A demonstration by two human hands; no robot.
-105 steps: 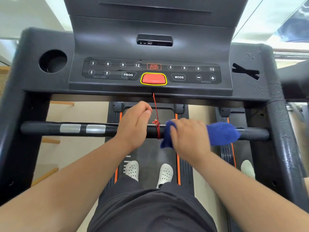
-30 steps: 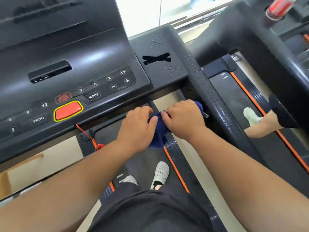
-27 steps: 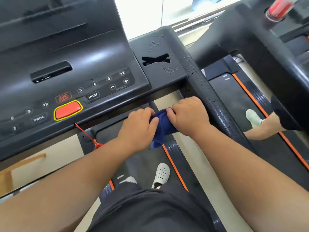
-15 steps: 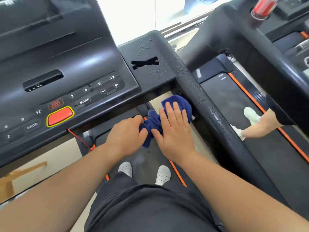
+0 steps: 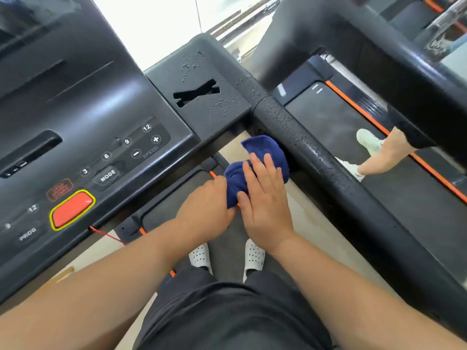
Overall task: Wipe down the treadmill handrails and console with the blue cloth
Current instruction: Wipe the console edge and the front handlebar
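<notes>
Black shorts (image 5: 227, 317) and two white perforated clogs (image 5: 254, 256), lowest in view, on the dark treadmill belt (image 5: 222, 258).

Left hand (image 5: 206, 213): forearm entering from lower left, fingers curled and closed around the near end of the cloth; fingertips hidden beneath the fabric.

Right hand (image 5: 265, 205): forearm entering from lower right, palm down, fingers (image 5: 271, 170) extended and slightly spread, laid flat on top of the cloth, thumb against its near edge.

Bunched dark blue terry cloth (image 5: 262, 152): held between both hands, its far end past the right fingertips, just beside the black textured right handrail (image 5: 310, 155), which carries water droplets. Whether cloth and rail touch cannot be told.

Black plastic console (image 5: 106, 117), left of and beyond the left knuckles. Legible: "MODE", "PROG", "SPEED", "+", "−", numerals 3, 6, 9, 12. Red oval button with yellow border (image 5: 72, 209); thin red cord (image 5: 106, 234) below it.

Black side tray with X-shaped slot (image 5: 197, 93), beyond the fingertips; droplets on its surface, contents not visible.

Neighbouring treadmill with orange-edged belt (image 5: 353, 127), right of the handrail, bearing another person's leg and white shoe (image 5: 367, 141).
</notes>
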